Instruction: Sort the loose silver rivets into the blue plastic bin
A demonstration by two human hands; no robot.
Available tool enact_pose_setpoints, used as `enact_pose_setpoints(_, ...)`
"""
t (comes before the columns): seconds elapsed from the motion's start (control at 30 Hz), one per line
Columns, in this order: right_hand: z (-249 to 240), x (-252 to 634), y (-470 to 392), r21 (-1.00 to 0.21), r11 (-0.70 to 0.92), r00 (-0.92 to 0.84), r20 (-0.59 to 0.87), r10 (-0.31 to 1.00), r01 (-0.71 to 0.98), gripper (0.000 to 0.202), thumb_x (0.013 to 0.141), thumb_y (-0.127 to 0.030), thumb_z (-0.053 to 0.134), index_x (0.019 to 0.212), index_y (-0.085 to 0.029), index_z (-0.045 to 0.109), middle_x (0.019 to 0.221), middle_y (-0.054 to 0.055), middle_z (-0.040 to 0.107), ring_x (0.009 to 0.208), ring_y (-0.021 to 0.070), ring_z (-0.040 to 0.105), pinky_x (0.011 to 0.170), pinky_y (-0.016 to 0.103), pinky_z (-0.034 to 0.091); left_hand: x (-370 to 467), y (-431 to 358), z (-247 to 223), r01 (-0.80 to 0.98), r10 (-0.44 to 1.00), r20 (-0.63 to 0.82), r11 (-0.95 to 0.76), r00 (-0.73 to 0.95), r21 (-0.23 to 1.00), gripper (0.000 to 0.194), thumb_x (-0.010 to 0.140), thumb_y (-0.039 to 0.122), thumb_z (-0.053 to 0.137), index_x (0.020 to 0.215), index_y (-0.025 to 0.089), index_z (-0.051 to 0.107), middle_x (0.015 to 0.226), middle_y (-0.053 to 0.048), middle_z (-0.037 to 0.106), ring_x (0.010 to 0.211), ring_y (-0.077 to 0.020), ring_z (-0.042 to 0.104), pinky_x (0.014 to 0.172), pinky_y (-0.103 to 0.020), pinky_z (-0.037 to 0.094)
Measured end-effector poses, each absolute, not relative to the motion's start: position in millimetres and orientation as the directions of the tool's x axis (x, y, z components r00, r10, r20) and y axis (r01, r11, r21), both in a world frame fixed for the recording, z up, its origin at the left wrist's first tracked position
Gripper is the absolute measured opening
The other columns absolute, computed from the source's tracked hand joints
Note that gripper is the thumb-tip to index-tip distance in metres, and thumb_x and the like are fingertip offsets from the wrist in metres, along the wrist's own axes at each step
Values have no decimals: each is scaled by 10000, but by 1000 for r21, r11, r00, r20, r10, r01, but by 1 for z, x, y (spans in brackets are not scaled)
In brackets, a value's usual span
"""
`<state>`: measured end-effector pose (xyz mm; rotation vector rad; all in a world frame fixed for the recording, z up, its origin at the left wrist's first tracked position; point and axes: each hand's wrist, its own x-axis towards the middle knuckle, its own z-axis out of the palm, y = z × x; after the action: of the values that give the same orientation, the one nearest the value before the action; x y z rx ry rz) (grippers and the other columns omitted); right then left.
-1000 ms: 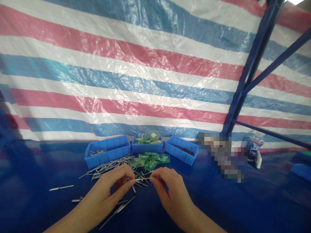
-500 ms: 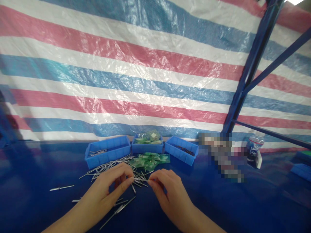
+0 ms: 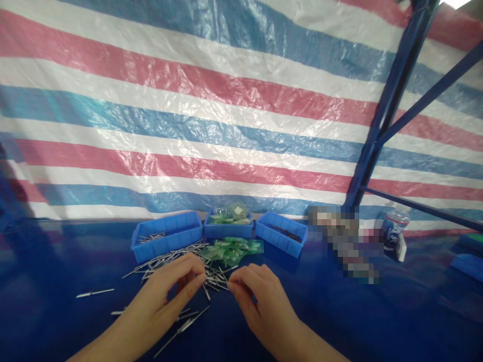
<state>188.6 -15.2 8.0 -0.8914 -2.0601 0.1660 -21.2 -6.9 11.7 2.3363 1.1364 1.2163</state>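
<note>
My left hand (image 3: pixel 175 289) hovers over the near edge of a pile of slim silver metal rods (image 3: pixel 166 261), thumb and forefinger pinched together. Opposite it, my right hand (image 3: pixel 260 296) is closed in a similar pinch, its fingertips a short gap from the left ones. Whatever either pinch holds is too small to make out against the rods behind. Below the left hand lies a metal rod with a thicker middle (image 3: pixel 185 325). Another metal piece (image 3: pixel 94 292) rests alone at the left. Green plastic packets (image 3: pixel 234 249) lie just beyond the fingertips.
Behind the pile stand a left blue bin (image 3: pixel 169 241) with a few rods, a middle blue bin (image 3: pixel 228 231) of green packets, and a right blue bin (image 3: pixel 277 241) of small dark parts. Farther right are a blurred-out patch (image 3: pixel 347 246) and a labelled bottle (image 3: pixel 394 229).
Both hands stay almost in place, still pinched. A thin pale line that spanned the fingertips earlier no longer shows clearly. The rods, packets and bins have not moved.
</note>
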Motion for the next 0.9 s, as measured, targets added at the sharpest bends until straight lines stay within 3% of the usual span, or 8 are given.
enact_pose_setpoints(0.33,6,189,-16,-363,767,-388,700,600,530,92,890,-145,567,817,-197,587,748,-38,650,677,106,558,665,245,292,-18,-8,14,497,741,585,-663,329,560,263,946,343,471,717,236,542,692,49,526,614,-120,517,569,-182,418)
enact_pose_setpoints(0.73,9,189,-20,-369,738,-470,591,655,564,135,920,-183,509,816,-196,592,773,-20,652,710,112,562,713,255,312,-19,-8,16,479,773,540,-632,334,609,340,951,405,453,673,230,540,691,34,530,614,-133,518,565,-206,417)
enact_pose_setpoints(0.9,12,189,-19,-359,740,-459,609,648,569,131,921,-172,503,823,-191,588,773,-20,656,713,115,557,723,257,318,-17,-8,18,469,763,537,-646,361,603,356,962,377,437,653,226,527,681,40,516,602,-122,506,551,-197,397)
